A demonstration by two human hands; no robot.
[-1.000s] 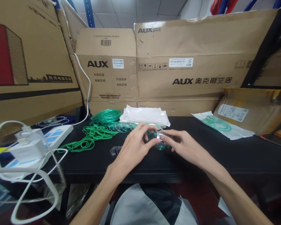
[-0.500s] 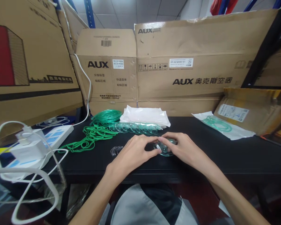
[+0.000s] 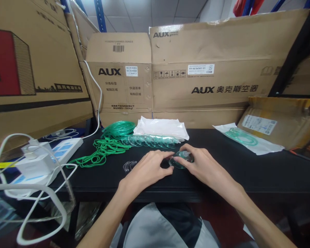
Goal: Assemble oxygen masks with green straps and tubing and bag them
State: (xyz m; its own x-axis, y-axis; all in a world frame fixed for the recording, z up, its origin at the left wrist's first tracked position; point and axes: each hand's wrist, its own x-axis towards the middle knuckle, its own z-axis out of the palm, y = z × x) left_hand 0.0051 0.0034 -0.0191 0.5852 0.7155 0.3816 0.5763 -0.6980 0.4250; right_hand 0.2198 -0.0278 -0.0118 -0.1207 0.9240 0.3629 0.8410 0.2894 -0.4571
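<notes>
A clear, green-tinted plastic face mask (image 3: 179, 164) is low over the black table in front of me, partly covered by my fingers. My right hand (image 3: 200, 162) grips its right side, thumb in front and fingers behind. At the left edge of the mask, my left hand (image 3: 153, 165) is curled with thumb and fingertips against it. Thin metal strips (image 3: 129, 166) lie just left of my left hand. Behind my hands, similar clear masks (image 3: 150, 141) are nested in a row. Green elastic straps (image 3: 103, 150) lie in a tangle farther left.
Coiled green tubing (image 3: 119, 129) and white pouches (image 3: 161, 128) sit at the back of the table (image 3: 229, 168). A packet with green tubing (image 3: 248, 138) lies right, by a taped carton (image 3: 281, 120). A power strip (image 3: 67, 148) with looping white cables occupies the left. Cardboard (image 3: 204, 75) stands behind.
My right hand has tilted the mask, turning it between my hands. My left thumb and fingertips have shifted slightly left. The camera view has moved a little.
</notes>
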